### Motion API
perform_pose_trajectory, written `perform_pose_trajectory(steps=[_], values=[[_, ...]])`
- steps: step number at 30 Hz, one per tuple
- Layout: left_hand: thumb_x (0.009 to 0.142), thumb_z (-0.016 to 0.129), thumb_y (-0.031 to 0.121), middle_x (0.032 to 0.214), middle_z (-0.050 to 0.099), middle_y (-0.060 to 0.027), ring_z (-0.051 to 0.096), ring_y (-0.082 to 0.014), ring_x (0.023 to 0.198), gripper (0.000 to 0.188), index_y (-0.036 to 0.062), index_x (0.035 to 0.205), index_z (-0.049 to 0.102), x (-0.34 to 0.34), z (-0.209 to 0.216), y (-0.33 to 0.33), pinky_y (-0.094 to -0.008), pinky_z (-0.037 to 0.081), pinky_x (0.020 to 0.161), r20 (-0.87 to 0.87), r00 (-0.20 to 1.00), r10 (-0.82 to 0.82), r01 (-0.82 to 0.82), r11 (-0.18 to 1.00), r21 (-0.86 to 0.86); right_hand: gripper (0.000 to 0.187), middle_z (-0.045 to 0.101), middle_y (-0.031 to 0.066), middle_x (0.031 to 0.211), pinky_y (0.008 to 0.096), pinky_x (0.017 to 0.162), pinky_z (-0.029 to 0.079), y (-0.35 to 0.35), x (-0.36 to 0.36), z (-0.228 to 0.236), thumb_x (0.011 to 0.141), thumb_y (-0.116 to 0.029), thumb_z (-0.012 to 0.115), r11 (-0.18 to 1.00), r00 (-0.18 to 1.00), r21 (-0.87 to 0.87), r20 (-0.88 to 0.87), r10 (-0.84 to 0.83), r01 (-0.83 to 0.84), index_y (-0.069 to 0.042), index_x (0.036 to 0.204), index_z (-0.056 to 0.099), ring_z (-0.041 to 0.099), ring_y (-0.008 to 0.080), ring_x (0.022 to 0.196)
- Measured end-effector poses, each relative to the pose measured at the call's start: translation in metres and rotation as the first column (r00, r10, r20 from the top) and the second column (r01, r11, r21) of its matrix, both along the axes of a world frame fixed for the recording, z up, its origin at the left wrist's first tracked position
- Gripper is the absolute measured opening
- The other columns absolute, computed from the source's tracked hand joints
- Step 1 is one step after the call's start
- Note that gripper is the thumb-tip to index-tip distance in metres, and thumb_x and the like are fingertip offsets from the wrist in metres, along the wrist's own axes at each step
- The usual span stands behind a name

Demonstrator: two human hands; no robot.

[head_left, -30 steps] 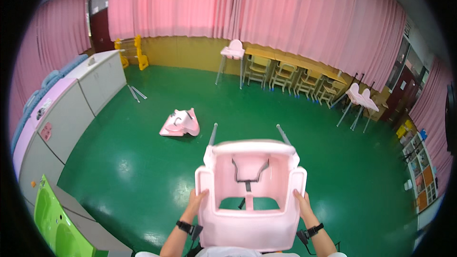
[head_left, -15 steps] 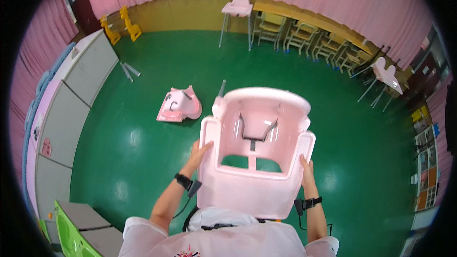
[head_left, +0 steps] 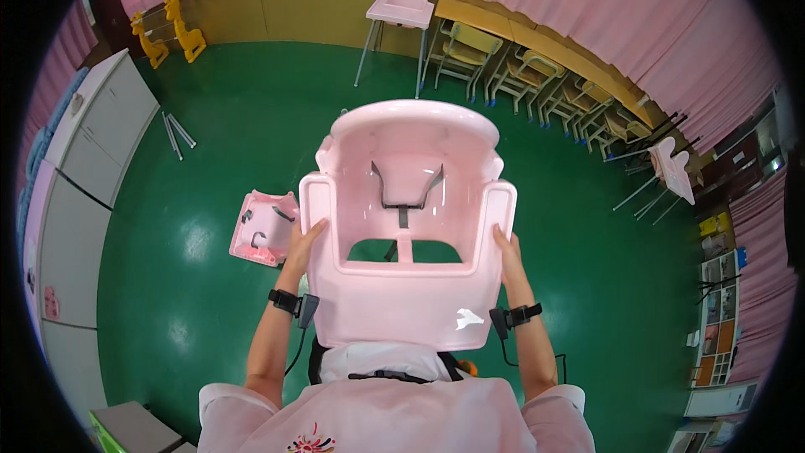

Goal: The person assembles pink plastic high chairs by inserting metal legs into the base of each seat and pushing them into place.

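A pink plastic high chair (head_left: 394, 306), seat and tray together, is held in front of my body. Its tray side faces me and its backrest points away. Dark straps (head_left: 404, 204) lie inside the seat, and two leg openings show beneath them. My left hand (head_left: 303, 245) grips the left edge of the tray, thumb on top. On the opposite edge my right hand (head_left: 510, 253) holds in the same way. The fingers under the tray are hidden. Left of my left hand, a second pink high chair seat (head_left: 270, 222) with dark straps lies on the green floor.
Two loose grey metal legs (head_left: 179, 132) lie near the white cabinets (head_left: 71, 243) at left. Pink high chairs stand by the far wall (head_left: 401, 10) and at right (head_left: 671, 169). Desks with wooden chairs (head_left: 470, 44) line the wall. Shelves (head_left: 717, 319) stand at right.
The high chair is still in both my hands and has shifted left and up in view. Its grey leg at upper left is now nearly hidden. The room has shifted left in view.
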State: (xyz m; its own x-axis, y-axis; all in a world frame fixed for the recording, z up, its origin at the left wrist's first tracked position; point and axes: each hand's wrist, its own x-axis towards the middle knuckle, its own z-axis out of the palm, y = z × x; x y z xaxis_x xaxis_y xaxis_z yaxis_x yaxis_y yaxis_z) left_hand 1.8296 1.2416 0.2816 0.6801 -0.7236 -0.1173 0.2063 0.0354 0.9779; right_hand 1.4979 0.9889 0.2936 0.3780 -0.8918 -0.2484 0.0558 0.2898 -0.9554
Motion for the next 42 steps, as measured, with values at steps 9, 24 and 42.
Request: perform_pose_trajectory(steps=[9,24,42], values=[[0.083,0.067,0.032,0.088,0.062,-0.0086,0.060,-0.0156,0.073,0.045,-0.0044,0.108,0.058,-0.034,0.021,-0.010,-0.0281,0.049,0.064,0.081,0.993,0.084,-0.092,0.992,0.090,0.049,0.061,0.0124,0.115,0.0296,0.089,0.046,-0.013,-0.021,-0.001,0.093,-0.030,0.059,0.996,0.991,0.015,0.097,0.088,-0.090,0.004,0.127,0.051,0.059,0.0175,0.103],[0.084,0.066,0.027,0.091,0.062,-0.0066,0.059,-0.0138,0.079,0.036,-0.0032,0.102,0.062,0.108,0.108,-0.116,-0.0282,0.048,0.070,0.107,0.821,0.560,-0.569,0.819,0.078,0.053,0.060,0.0141,0.117,0.0310,0.091,0.046,-0.236,0.267,0.089,0.090,-0.030,0.063,0.818,0.831,0.146,0.067,0.553,-0.556,0.004,0.128,0.049,0.059,0.0199,0.105],[0.088,0.058,0.037,0.099,0.058,-0.0063,0.056,-0.0167,0.091,0.046,-0.0033,0.112,0.055,0.523,0.112,-0.294,-0.0309,0.046,0.081,-0.121,0.913,0.390,-0.379,0.919,0.107,0.056,0.059,0.0112,0.118,0.0304,0.092,0.044,-0.412,0.623,0.072,0.088,-0.038,0.064,0.824,0.833,0.134,0.160,0.530,-0.550,0.002,0.125,0.052,0.056,0.0188,0.106]])
